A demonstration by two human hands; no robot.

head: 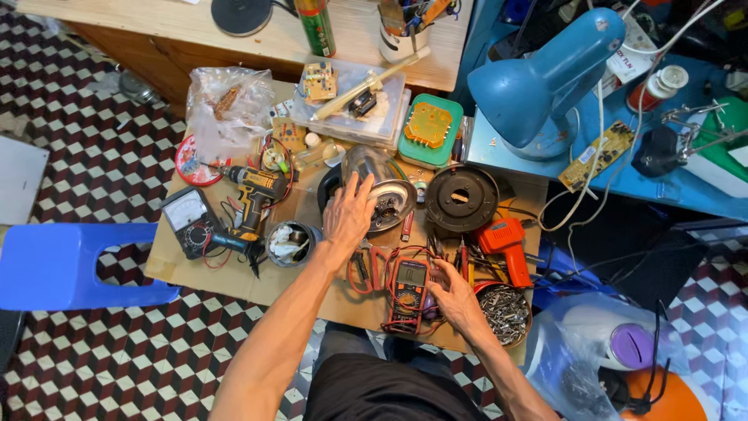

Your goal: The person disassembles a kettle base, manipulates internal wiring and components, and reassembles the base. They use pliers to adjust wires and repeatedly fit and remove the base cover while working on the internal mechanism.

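**A:** What have my hands got at this moment?

**B:** Your left hand (348,212) lies flat, fingers spread wide, on the side of a shiny metal pot (372,183) that is tipped so its open underside faces you. Nothing is pinched; the palm simply presses on it, I judge to stop the round body rolling on the cardboard sheet (312,284).

**A:** And the right?

**B:** Your right hand (453,295) sits at the right edge of the digital multimeter (408,284), fingers curled loosely against its case. I cannot tell whether it actually grips the meter or only touches it. The meter lies face up just below the left wrist, so I'd say its screen can be read while the pot is held.

**A:** What lies around the two grips?

**B:** Red leads loop out from the meter toward the left hand. Beyond the right hand's fingers lies an orange hand tool (505,243), and just outside that hand a bowl of screws (505,312). Past the pot, up and to the right of the left fingertips, a black round base (461,198) lies flat, apart from the pot. Outside the left hand stand a small tin (290,243), a yellow cordless drill (255,196) and, farther out, an analogue meter (187,218).

**A:** Anything overhead?

**B:** A blue desk lamp (538,82) stands on the blue bench, well beyond the right hand.
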